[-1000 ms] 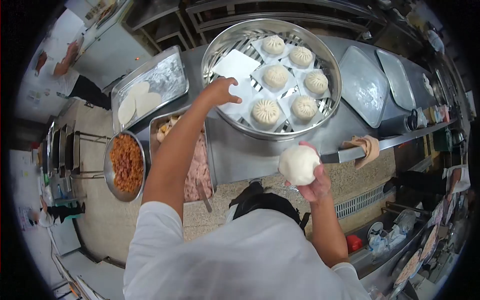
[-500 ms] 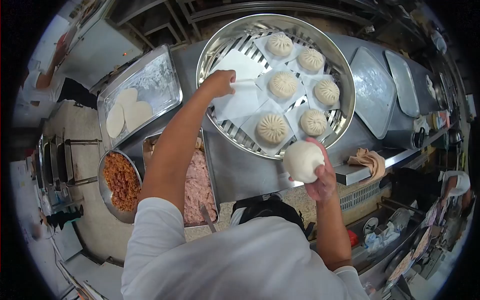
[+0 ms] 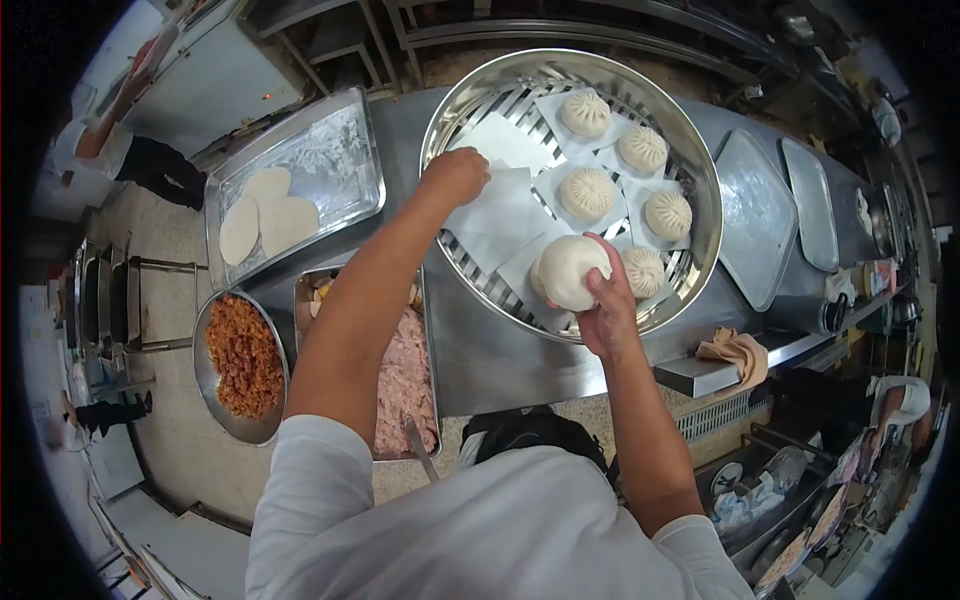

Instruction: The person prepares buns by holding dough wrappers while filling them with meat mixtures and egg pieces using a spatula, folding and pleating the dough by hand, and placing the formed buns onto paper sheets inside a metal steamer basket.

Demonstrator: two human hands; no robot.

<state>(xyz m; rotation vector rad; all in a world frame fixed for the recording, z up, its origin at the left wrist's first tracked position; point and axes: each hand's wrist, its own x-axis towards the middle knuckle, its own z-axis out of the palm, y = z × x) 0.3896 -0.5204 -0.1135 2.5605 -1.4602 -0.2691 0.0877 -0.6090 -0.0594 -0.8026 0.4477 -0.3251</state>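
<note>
My right hand (image 3: 612,305) holds a smooth white dough ball (image 3: 573,272) over the front of a round steamer (image 3: 438,130). The ball partly covers a pleated bun beneath it. Inside the steamer, several pleated buns (image 3: 587,193) sit on white paper squares. At the steamer's left side, the fingers of my left hand (image 3: 458,177) are pinched at the edge of a sheet of white paper (image 3: 505,200). More paper (image 3: 505,140) lies just behind that sheet.
Flat dough rounds (image 3: 288,225) lie in a tray (image 3: 365,200) at left. Nearer are a bowl of orange-red filling (image 3: 243,360) and a pan of pink meat (image 3: 405,375). Metal trays (image 3: 755,210) and a cloth (image 3: 738,355) are at right. Other people stand at both sides.
My right hand has carried the dough ball up and left, from the steamer's front rim to above a front bun. The paper at my left hand has shifted and lies flatter. The view has shifted slightly.
</note>
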